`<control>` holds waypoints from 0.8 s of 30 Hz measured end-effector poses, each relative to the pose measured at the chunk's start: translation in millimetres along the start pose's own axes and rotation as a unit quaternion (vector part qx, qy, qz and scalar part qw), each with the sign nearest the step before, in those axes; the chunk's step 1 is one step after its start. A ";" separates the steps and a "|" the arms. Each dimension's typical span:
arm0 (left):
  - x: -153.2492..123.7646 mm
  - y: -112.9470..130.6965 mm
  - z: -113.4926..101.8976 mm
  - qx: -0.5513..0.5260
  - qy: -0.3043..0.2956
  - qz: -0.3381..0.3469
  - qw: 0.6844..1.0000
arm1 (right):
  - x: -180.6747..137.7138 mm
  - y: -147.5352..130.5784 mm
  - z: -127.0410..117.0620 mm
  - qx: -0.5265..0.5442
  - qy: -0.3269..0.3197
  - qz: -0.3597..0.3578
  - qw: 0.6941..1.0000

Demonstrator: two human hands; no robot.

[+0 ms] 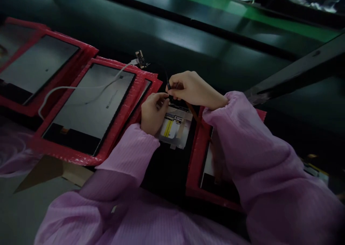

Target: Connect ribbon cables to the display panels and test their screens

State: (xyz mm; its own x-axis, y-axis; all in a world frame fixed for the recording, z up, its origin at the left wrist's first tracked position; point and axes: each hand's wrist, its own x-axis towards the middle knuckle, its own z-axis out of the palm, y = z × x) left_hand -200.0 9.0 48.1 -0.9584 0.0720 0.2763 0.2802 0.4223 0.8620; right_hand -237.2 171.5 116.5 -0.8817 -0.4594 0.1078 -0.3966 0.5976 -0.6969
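My right hand (192, 88) pinches a thin black cable (168, 84) close to its end. The cable runs up toward a small circuit board (140, 59) with a white cable (107, 81) plugged into it. Fingertip to fingertip with it, my left hand (153, 113) is closed in a pinch at the top edge of a flat silver battery pack (184, 131) with a yellow-striped label. What the left fingers hold is too small and dark to make out. An orange flat strip (193, 112) reaches down to the right from beneath my right hand.
Flat display panels (94, 90) lie on red bubble-wrap bags (118, 119) at the left. Another red bag (193, 166) with a panel is partly under my right sleeve. A metal bar (296, 67) slants in at the right. A cardboard piece (44, 173) sits lower left.
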 end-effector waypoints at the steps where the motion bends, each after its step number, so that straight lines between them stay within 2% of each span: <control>1: -2.8 -1.4 -2.7 0.044 -0.006 0.017 0.999 | -0.9 3.2 2.0 0.012 0.007 -0.003 1.000; 5: -15.3 -5.4 -11.1 0.182 -0.075 0.059 0.979 | -5.6 16.7 10.8 0.064 0.030 -0.008 0.997; 10: -23.1 -3.3 -12.3 0.285 -0.126 0.054 0.949 | -12.8 29.8 23.2 0.089 0.072 0.006 0.993; 15: -23.2 3.5 -12.2 0.326 -0.150 0.038 0.933 | -17.8 36.8 32.7 0.145 0.107 0.033 0.983; 24: -24.9 8.0 -13.7 0.356 -0.183 0.039 0.916 | -22.3 37.3 33.1 0.163 0.099 0.060 0.980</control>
State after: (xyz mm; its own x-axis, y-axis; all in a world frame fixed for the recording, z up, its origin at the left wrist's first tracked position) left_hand -173.2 -1.8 54.0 -0.9275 0.3702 0.0530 0.3674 0.8755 0.3138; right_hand -223.9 182.3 64.7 -0.9620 -0.2428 0.1250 -0.2133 0.3823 -0.8991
